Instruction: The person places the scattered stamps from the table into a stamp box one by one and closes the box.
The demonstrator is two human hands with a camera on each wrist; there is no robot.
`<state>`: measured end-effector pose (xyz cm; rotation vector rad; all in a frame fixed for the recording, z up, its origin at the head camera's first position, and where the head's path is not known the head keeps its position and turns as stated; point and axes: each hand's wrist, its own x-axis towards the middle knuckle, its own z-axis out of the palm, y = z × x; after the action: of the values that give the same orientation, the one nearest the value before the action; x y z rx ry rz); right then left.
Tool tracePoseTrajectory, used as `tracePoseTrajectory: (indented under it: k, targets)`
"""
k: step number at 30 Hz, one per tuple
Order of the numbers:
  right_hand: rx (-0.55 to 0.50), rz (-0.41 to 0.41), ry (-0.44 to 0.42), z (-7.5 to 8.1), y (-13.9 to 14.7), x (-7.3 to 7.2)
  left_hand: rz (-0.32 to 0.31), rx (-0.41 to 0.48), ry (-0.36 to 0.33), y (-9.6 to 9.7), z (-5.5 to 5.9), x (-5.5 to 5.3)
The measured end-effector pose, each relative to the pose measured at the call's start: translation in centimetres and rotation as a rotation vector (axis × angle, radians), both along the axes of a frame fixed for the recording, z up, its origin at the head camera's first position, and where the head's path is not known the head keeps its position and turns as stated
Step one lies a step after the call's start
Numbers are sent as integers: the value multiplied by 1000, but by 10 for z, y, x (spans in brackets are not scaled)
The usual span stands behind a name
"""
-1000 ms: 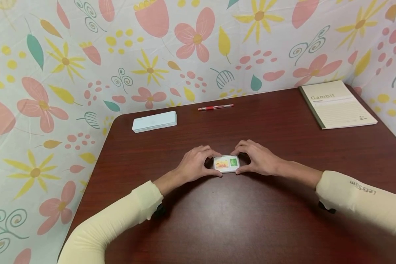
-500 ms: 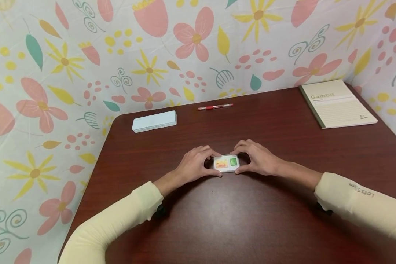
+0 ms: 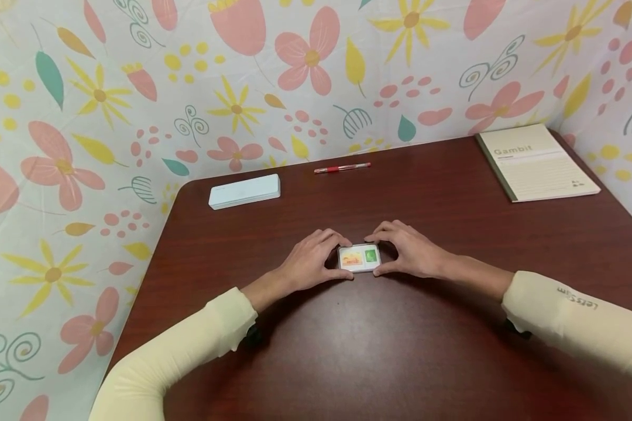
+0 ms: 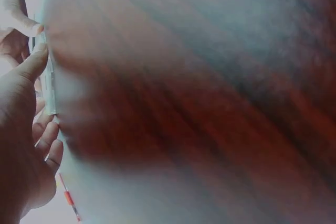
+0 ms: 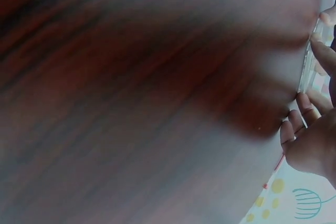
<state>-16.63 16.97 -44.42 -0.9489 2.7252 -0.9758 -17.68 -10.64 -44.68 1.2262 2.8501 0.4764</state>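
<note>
A small flat rectangular case [image 3: 359,259] with clear edges lies low over the middle of the dark wooden table. Its white face bears an orange-yellow picture and a smaller green one. My left hand [image 3: 311,262] grips its left end, thumb at the near edge and fingers at the far edge. At the right end, my right hand [image 3: 413,251] pinches it the same way. The left wrist view catches the case [image 4: 51,90] edge-on at the far left, between thumb and fingers. In the right wrist view it shows as a thin clear strip [image 5: 305,66] along the right side.
A pale blue oblong box [image 3: 244,191] sits at the back left of the table [image 3: 316,351]. Behind the hands lies a red pen [image 3: 342,168]. A cream notebook [image 3: 537,164] is at the back right corner. Flower-patterned cloth [image 3: 189,76] hangs along the back and sides.
Both hands keep their hold on the case in the same place. Only the head view has shifted slightly.
</note>
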Motion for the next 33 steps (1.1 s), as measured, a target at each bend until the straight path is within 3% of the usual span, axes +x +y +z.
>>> tracePoseTrajectory:
  k: [5, 20, 33]
  targets:
    - [-14, -7, -32, 1, 4, 0, 3, -22, -14, -3, 4, -1]
    - [-13, 2, 34, 1, 7, 2, -9, -30, 18, -5, 1, -1]
    - [-11, -23, 30, 2, 7, -1, 19, -59, 12, -7, 3, -5]
